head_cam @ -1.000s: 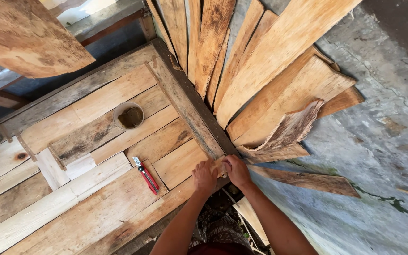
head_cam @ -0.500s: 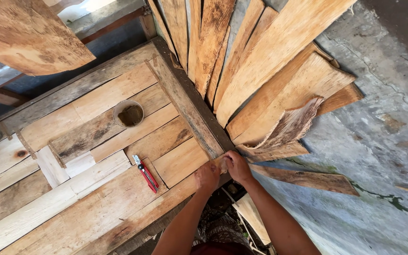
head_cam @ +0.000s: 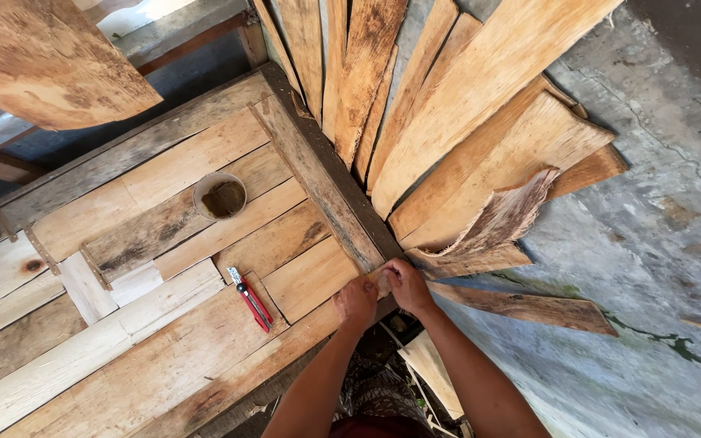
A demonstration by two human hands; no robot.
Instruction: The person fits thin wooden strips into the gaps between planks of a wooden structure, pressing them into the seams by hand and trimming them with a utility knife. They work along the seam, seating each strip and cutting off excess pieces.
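Both hands are meeting at the near right corner of the plank counter (head_cam: 164,349), where the dark edge board (head_cam: 326,195) is running down to its near end. The left hand (head_cam: 356,302) is resting knuckles-up on the counter's near edge, fingers curled together; whether anything is lying inside that grip cannot be told. The right hand (head_cam: 406,285) is sitting just beside it, toward the floor side, thumb and fingers pinching a small pale wood piece (head_cam: 384,284) that is showing between the two hands. That piece is lying right at the corner, touching or nearly touching the end of the edge board; its long axis is too short and too covered to judge. The right hand is the nearer of the two, being already clamped on it, with the left hand immediately to its left. A red-handled utility knife (head_cam: 250,298) is lying flat on the counter to the left of the left hand, apart from it, long axis pointing away and leftward. A round tin (head_cam: 220,195) is standing farther off. Rough slabs (head_cam: 448,122) are leaning fanwise beyond the corner over the concrete floor (head_cam: 651,268).
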